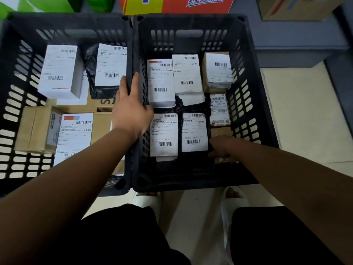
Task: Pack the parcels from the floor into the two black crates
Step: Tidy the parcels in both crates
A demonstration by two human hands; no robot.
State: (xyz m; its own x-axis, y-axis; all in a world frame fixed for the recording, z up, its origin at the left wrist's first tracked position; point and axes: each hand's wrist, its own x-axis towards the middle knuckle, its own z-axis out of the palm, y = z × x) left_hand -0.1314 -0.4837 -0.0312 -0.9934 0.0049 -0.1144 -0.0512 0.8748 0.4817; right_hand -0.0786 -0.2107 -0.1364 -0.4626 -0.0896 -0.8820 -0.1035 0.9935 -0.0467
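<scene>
Two black slotted crates stand side by side on the floor: the left crate and the right crate. Both hold several labelled parcels, white boxes, brown cardboard boxes and black bags. My left hand grips the shared rims between the crates, fingers over the edge. My right hand is down inside the right crate at its near right corner, fingers on a small brown cardboard parcel beside a black bag parcel with a white label. Whether it grips the parcel is unclear.
Colourful cartons and a green box stand behind the crates. A brown carton sits on a grey step at the back right. My feet in white slippers are just behind the right crate on the pale floor.
</scene>
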